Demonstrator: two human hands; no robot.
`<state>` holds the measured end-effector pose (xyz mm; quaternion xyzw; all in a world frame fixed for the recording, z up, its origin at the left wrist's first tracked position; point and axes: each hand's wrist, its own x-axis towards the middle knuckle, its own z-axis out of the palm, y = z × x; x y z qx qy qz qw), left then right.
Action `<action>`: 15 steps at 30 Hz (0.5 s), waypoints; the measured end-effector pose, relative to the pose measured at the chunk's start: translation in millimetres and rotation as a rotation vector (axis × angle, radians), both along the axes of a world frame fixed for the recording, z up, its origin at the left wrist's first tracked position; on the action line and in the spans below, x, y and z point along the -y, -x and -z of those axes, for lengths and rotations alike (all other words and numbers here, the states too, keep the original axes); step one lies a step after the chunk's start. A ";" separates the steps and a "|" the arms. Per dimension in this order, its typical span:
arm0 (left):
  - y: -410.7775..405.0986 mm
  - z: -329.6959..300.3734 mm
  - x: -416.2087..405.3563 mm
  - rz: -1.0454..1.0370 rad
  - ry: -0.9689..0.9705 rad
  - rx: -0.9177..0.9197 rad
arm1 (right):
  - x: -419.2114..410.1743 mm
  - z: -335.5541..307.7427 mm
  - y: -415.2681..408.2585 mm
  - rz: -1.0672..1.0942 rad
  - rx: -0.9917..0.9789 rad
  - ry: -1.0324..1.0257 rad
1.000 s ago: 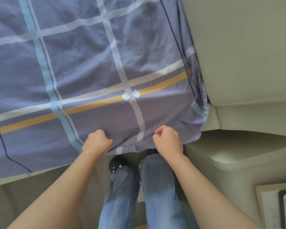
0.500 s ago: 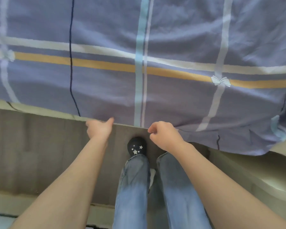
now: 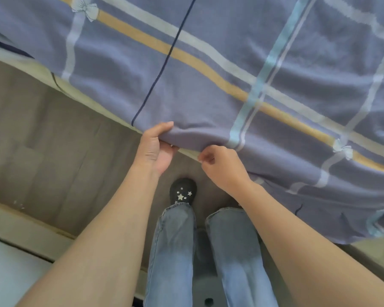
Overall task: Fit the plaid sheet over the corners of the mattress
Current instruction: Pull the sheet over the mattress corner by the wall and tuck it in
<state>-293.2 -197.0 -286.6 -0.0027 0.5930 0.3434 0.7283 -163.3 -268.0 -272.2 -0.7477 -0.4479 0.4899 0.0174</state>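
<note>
The plaid sheet (image 3: 220, 69), purple-blue with white, light-blue and orange stripes and small bow prints, covers the top of the mattress (image 3: 42, 70), whose pale edge shows along the left below the sheet. My left hand (image 3: 156, 147) grips the sheet's hanging edge, thumb on top and fingers beneath. Just to its right, my right hand (image 3: 222, 166) pinches the same edge with curled fingers. The sheet's far right part hangs lower and wrinkled.
Grey-brown bed base side (image 3: 53, 151) runs below the mattress edge. My legs in blue jeans (image 3: 175, 251) and a dark star-patterned slipper (image 3: 183, 192) stand on the floor close to the bed. A pale surface (image 3: 9, 273) lies at lower left.
The view has shifted left along the bed edge. Both hands moved along the sheet's edge; my left hand now wraps its fingers under the hem instead of only touching it.
</note>
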 end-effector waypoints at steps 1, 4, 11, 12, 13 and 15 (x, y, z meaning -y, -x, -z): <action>2.7 -3.2 1.0 0.007 0.009 -0.014 | -1.3 -2.8 1.1 0.011 0.008 -0.026; 19.5 -2.5 8.4 0.132 0.105 -0.210 | -6.0 -14.2 7.0 0.032 0.026 -0.092; 81.0 9.3 64.8 0.382 0.485 -0.488 | -22.2 -30.3 27.1 0.001 0.067 -0.137; 89.5 7.6 74.6 0.424 0.542 -0.516 | -24.2 -29.8 33.8 -0.020 0.071 -0.133; 91.1 6.0 83.3 0.492 0.579 -0.532 | -24.3 -29.6 34.9 -0.031 0.082 -0.124; 94.3 -1.0 94.3 0.671 0.622 -0.521 | -24.7 -29.1 40.1 -0.072 0.089 -0.099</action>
